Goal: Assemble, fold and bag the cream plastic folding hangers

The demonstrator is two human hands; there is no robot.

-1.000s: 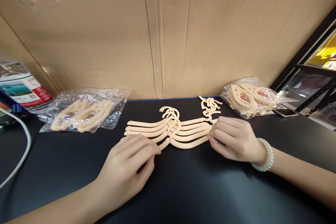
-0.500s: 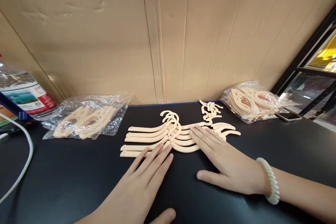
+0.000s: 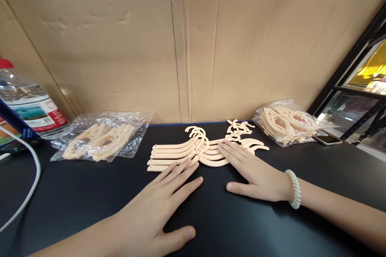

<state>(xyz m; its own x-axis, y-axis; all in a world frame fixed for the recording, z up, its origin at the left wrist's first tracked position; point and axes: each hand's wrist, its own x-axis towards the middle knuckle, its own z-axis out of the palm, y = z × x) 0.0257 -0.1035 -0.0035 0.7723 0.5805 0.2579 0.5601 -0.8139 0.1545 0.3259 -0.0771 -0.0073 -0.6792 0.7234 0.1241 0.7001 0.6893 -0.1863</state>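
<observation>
Hangers (image 3: 181, 150) lie mid-frame, long axes left to right; left hand (image 3: 155, 204) overlaps their lower-left edge, right hand (image 3: 257, 174) their right arms, equally near, fingers outstretched, grasping nothing.

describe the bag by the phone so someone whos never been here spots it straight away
Along the cardboard wall behind the black table, go to the right end, near the black metal rack. A clear plastic bag packed with beige pieces lies there, beyond the right hand. Unlike the similar bag beside the bottle, it has a phone at its right edge.
</observation>
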